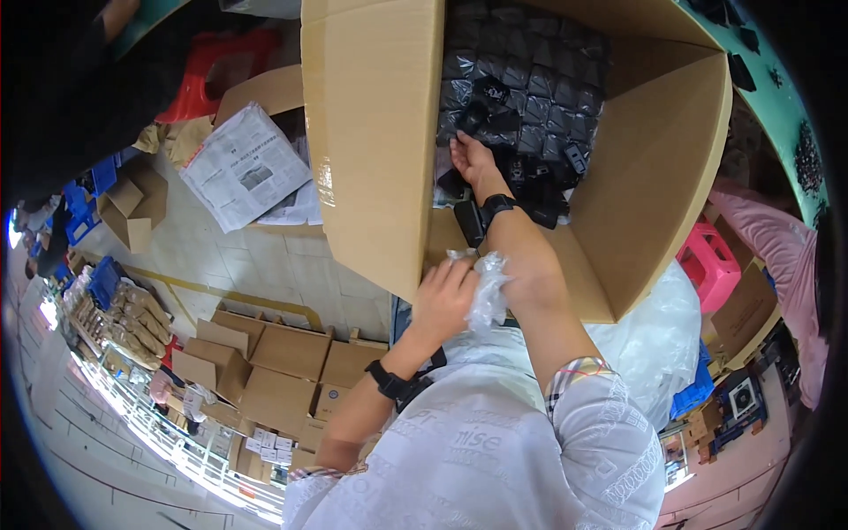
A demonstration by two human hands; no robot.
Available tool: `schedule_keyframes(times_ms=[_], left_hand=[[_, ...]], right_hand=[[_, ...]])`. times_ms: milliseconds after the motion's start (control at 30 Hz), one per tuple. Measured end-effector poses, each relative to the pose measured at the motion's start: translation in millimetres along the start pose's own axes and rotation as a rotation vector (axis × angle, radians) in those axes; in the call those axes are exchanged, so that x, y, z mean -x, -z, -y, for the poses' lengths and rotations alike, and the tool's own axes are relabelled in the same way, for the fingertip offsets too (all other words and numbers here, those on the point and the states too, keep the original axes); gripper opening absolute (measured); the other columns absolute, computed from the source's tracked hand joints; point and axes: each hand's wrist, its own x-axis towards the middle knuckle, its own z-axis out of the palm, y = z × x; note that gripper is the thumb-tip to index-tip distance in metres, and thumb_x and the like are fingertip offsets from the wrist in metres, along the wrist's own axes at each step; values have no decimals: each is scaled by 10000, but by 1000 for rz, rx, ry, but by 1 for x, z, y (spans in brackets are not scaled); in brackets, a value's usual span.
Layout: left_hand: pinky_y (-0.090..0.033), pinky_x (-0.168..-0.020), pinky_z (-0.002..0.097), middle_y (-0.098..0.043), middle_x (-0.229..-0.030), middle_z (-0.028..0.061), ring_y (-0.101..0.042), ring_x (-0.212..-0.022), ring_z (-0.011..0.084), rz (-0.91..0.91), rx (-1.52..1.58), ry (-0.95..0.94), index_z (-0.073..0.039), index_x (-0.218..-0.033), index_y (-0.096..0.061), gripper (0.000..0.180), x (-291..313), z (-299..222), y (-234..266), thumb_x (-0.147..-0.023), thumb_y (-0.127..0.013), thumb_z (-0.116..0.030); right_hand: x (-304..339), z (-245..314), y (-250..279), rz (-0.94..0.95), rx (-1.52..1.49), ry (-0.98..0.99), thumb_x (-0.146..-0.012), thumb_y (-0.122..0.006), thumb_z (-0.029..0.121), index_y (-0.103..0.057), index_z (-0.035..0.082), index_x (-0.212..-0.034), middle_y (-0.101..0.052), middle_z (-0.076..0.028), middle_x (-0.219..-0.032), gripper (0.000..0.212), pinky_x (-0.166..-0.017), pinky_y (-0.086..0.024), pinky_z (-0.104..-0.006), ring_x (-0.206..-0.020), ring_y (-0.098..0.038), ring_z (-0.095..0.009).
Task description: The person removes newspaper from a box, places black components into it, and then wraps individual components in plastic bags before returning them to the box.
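A large open cardboard box (654,177) stands before me. Inside it, rows of black parts wrapped in clear plastic (539,79) fill the far side, with loose unwrapped black parts (530,172) nearer to me. My right hand (474,161) reaches down into the box, its fingertips closed at a rounded black plastic part (474,117); how they grip its underside is hidden. Close to my body, outside the near side of the box, my left hand (442,296) is closed on crumpled clear plastic bags (488,291). They bunch up beside my right forearm.
The box's left flap (371,132) stands out toward a carton topped with newspaper (247,168). A red stool (216,75) is at far left, a pink stool (707,265) at right. Stacked cartons (278,397) stand at lower left. A green table edge (795,115) curves along the right.
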Motion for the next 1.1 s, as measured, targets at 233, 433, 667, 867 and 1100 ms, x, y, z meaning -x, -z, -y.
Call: schedule_keyframes(times_ms=[233, 433, 667, 867, 1100], left_hand=[[-473, -714, 362, -578, -968, 82, -570, -882, 270, 14, -15, 13, -53, -876, -587, 200, -2, -1, 4, -700, -633, -135], [-471, -707, 350, -568, -926, 70, -571, -850, 263, -45, -39, -5, -60, -872, -584, 188, 0, 1, 1, -730, -623, -176], [-491, -712, 371, -598, -940, 65, -599, -878, 264, -58, -6, 15, -56, -868, -598, 208, 1, 0, -2, -735, -626, -213], [-470, -679, 346, -566, -895, 62, -577, -834, 253, -91, -29, -29, -69, -852, -589, 187, -1, 1, -4, -740, -636, -212], [-483, -693, 357, -603, -910, 75, -601, -830, 271, -84, -38, 7, -38, -864, -608, 214, 1, 1, -4, -726, -647, -198]], right_hand=[[23, -19, -4, -167, 282, 333, -921, -628, 144, -637, 19, -845, -679, -67, -753, 147, -514, -511, -225, -578, -617, -123], [63, -19, -6, -65, 508, 458, -906, -593, 155, -634, 41, -773, -628, -35, -662, 180, -504, -422, -231, -547, -547, -99], [116, -14, 37, 187, 1042, 324, -861, -589, 169, -680, 9, -754, -638, -66, -624, 212, -541, -464, -267, -569, -596, -131], [79, -5, 24, -23, 1144, 819, -824, -628, 223, -692, 15, -798, -679, -154, -791, 220, -753, -524, -392, -808, -664, -335], [60, -24, 2, -614, 1272, 1000, -804, -656, 239, -705, 17, -840, -677, -221, -896, 230, -840, -517, -439, -921, -644, -420]])
